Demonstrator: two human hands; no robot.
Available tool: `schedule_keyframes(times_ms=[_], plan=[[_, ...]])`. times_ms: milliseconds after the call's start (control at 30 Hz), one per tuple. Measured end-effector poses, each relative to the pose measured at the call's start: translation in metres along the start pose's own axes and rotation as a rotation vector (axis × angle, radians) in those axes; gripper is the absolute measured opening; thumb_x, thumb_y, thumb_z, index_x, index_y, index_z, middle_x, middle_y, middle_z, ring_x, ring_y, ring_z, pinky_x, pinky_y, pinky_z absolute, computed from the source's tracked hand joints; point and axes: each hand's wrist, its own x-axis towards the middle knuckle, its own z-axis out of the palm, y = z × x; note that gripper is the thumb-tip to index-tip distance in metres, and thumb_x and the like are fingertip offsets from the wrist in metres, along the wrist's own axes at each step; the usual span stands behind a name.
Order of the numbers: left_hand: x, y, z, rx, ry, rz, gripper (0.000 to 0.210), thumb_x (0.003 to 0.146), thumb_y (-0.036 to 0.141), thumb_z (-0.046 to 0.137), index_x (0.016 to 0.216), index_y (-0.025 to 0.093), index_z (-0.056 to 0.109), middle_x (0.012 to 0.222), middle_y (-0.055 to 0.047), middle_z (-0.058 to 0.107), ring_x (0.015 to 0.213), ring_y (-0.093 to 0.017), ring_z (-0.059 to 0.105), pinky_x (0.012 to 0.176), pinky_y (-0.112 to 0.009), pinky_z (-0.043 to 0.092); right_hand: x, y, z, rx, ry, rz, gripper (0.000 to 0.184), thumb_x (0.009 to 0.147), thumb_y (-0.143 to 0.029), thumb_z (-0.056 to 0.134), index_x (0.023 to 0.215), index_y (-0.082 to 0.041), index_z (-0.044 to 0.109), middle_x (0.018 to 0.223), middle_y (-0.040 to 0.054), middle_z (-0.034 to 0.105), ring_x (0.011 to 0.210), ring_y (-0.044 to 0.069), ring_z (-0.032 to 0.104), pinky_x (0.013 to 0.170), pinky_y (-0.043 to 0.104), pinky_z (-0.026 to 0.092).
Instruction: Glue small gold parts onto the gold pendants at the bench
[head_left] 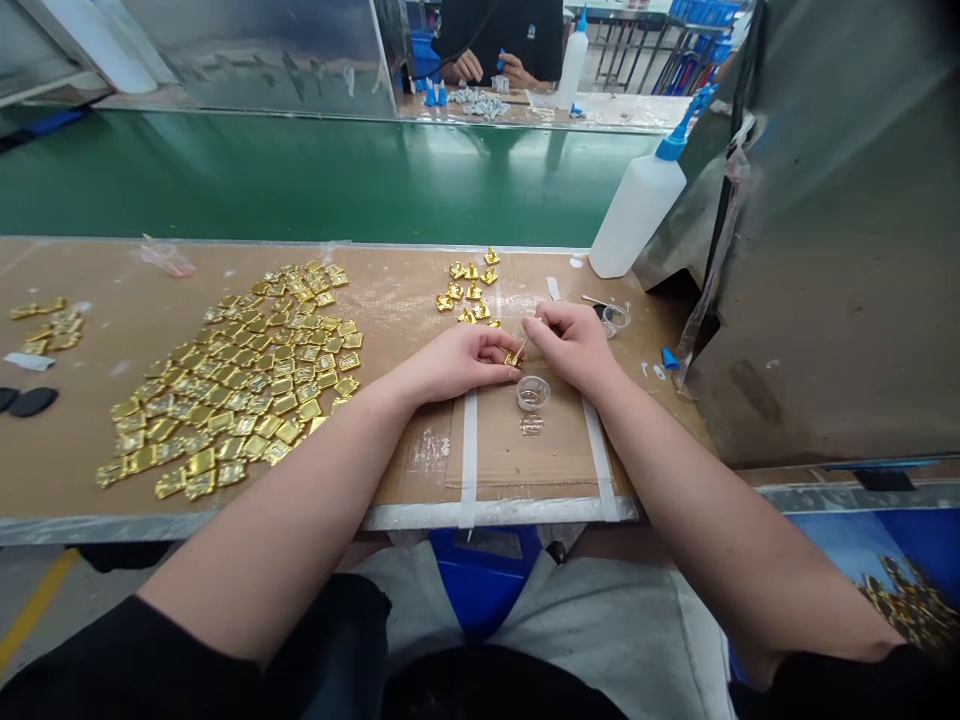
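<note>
Between the fingertips of my left hand [480, 358] is a small gold metal piece [513, 359]. My right hand [574, 340] pinches a thin wooden stick [521, 346], its lower end at the gold piece. Just below my hands a small clear plastic cup [532, 393] stands on a taped-down cardboard sheet [525, 455]. Beyond my left hand lies a group of gold pieces [472, 291] with raised parts. A large spread of flat gold pieces [255, 370] covers the board to the left of my left forearm.
A white squeeze bottle [637, 215] with a blue nozzle stands at the back right, near a metal panel [847, 230]. A blue cap [670, 358] lies at right. Black discs [34, 402] lie far left. Across the green belt [300, 175], another person's hands [491, 68] work.
</note>
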Motion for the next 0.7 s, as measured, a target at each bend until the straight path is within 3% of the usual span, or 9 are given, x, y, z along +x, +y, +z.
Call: schedule_keyframes(times_ms=[233,333,500,700], plan=[[0.0,-0.001,0.0,-0.015,-0.007,-0.013,0.037,0.086,0.037,0.077,0.118,0.017,0.071,0.077,-0.001,0.069,0.063,-0.014,0.059,0.058,-0.026,0.041,0.0,0.002,0.0,-0.024,0.061,0.001,0.04,0.088,-0.028,0.06,0.058,-0.022,0.034,0.057,-0.0054,0.032,0.057,0.011,0.03,0.058,0.03,0.024],[0.0,0.001,0.001,-0.004,0.021,-0.013,0.037,0.085,0.036,0.078,0.116,0.017,0.073,0.074,0.0,0.065,0.06,-0.012,0.055,0.057,-0.025,0.039,-0.002,-0.004,-0.006,0.053,0.085,-0.073,0.043,0.09,-0.029,0.059,0.058,-0.023,0.03,0.058,-0.0055,0.029,0.057,0.011,0.028,0.058,0.031,0.023],[-0.001,0.002,0.0,-0.011,0.054,-0.012,0.036,0.084,0.033,0.077,0.116,0.015,0.075,0.073,0.001,0.063,0.062,-0.012,0.054,0.057,-0.025,0.038,-0.007,-0.014,-0.015,0.127,-0.172,-0.29,0.048,0.089,-0.029,0.059,0.057,-0.023,0.024,0.056,-0.0055,0.027,0.053,0.01,0.026,0.056,0.032,0.021],[-0.003,0.006,-0.001,0.001,0.053,-0.019,0.04,0.085,0.031,0.074,0.122,0.016,0.076,0.081,-0.002,0.068,0.069,-0.014,0.059,0.063,-0.026,0.044,-0.01,-0.015,-0.017,-0.089,-0.368,-0.25,0.039,0.082,-0.019,0.056,0.055,-0.022,0.028,0.058,-0.0042,0.035,0.056,0.011,0.034,0.057,0.031,0.025]])
